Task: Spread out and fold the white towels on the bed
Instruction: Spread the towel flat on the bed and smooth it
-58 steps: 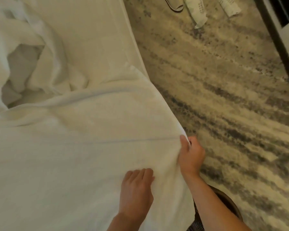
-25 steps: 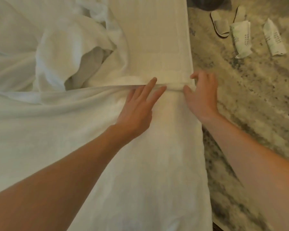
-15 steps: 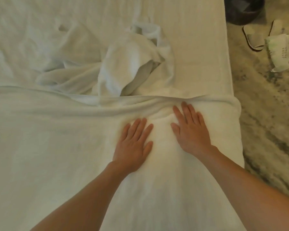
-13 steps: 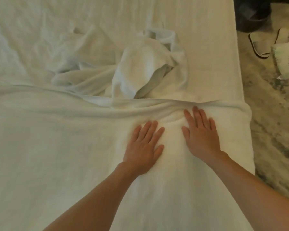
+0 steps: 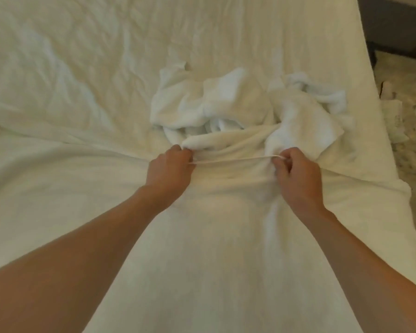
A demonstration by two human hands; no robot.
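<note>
Two bare forearms were visible, uncovered by clothing from the wrists down to the lower edge of view. The left hand (image 5: 169, 170) and right hand (image 5: 298, 180) were likewise bare, knuckles showing.

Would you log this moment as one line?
left hand: pinches far edge of large white terry towel | right hand: pinches same edge

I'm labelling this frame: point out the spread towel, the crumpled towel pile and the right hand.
spread towel (image 5: 214, 248): head view, flat part between the forearms.
crumpled towel pile (image 5: 228, 102): head view, middle of heap.
right hand (image 5: 297, 181): head view, back of hand.
</note>
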